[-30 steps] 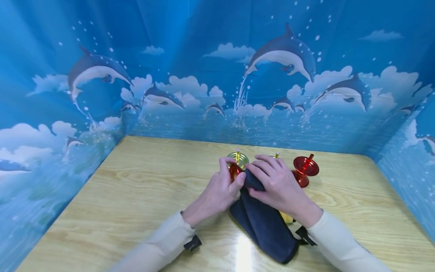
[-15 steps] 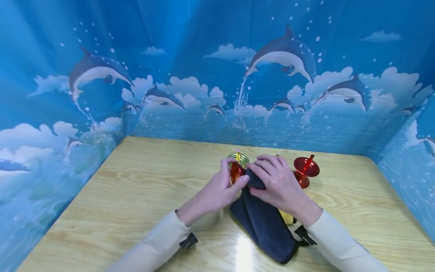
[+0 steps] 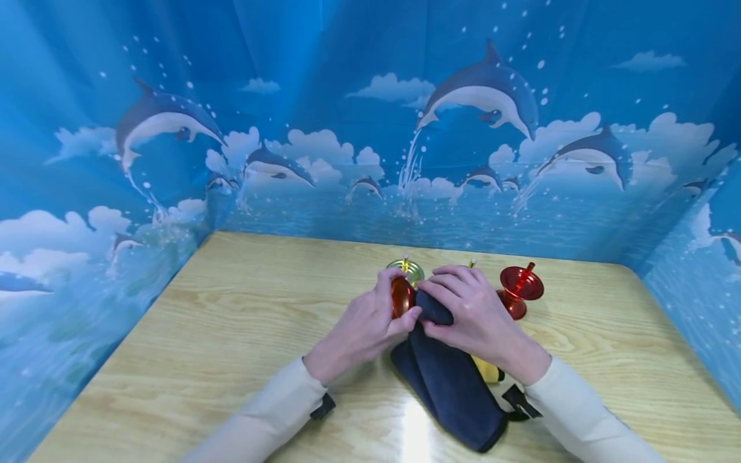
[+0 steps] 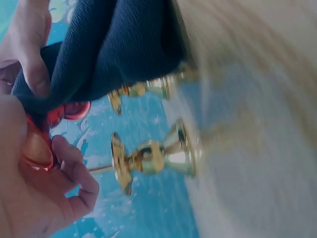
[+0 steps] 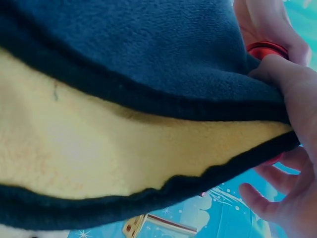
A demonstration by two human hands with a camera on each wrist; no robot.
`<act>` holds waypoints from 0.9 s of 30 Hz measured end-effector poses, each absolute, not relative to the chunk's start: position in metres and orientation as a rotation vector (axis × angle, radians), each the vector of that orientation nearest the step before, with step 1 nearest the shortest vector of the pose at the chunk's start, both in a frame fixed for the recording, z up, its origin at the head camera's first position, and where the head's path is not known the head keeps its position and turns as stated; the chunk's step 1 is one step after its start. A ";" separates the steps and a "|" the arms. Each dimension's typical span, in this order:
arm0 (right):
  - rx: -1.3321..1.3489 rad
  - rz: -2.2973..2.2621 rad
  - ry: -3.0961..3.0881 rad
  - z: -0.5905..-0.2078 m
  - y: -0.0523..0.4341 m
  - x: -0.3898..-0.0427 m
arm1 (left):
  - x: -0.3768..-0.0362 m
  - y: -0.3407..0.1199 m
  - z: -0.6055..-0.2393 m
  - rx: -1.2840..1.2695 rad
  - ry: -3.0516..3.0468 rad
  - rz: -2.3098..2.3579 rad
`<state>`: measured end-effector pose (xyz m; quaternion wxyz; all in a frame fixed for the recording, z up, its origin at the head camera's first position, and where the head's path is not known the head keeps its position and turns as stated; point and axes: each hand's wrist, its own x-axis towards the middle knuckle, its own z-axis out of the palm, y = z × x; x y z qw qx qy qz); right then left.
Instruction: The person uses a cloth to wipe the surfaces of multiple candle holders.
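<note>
On the table [image 3: 231, 334], fingers grip red goblet [image 3: 401, 296] and cloth [image 3: 448, 379]; gold goblet [image 3: 406, 270] behind.

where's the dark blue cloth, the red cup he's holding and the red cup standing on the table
dark blue cloth [image 3: 451, 392], head view, on its lower fold
held red cup [image 3: 401, 297], head view, on its side between the fingers
standing red cup [image 3: 521, 283], head view, on its wide rim

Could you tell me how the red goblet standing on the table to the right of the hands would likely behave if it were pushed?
The red goblet would probably tip rather than slide: its wide bowl sits on a narrow stem above a smaller foot. It looks like thin, glossy translucent plastic, so likely light. On the shiny wooden table it might also skid easily.
</note>
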<state>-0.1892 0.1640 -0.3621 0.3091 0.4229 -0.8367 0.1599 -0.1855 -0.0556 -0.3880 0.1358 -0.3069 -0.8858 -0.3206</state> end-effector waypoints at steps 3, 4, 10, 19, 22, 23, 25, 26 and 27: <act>1.132 0.376 -2.163 -0.364 0.161 -0.189 | -0.184 -0.053 -0.387 -0.796 -2.626 -1.103; 1.135 0.357 -2.146 -0.365 0.160 -0.188 | -0.183 -0.052 -0.386 -0.763 -2.640 -1.163; 1.125 0.294 -2.088 -0.366 0.159 -0.187 | -0.186 -0.051 -0.383 -0.668 -2.631 -1.421; 1.096 0.636 -2.171 -0.348 0.173 -0.186 | -0.189 -0.066 -0.380 -0.760 -2.673 -1.336; 1.080 0.726 -2.163 -0.341 0.177 -0.187 | -0.190 -0.069 -0.382 -0.837 -2.684 -1.178; 1.072 0.744 -2.161 -0.340 0.179 -0.187 | -0.190 -0.070 -0.383 -0.871 -2.671 -1.124; 1.045 0.759 -2.173 -0.337 0.180 -0.188 | -0.191 -0.071 -0.385 -0.949 -2.620 -1.008; 1.031 0.762 -2.192 -0.336 0.180 -0.188 | -0.191 -0.072 -0.386 -0.989 -2.580 -0.949; 1.020 0.772 -2.220 -0.335 0.180 -0.189 | -0.192 -0.072 -0.387 -1.026 -2.537 -0.886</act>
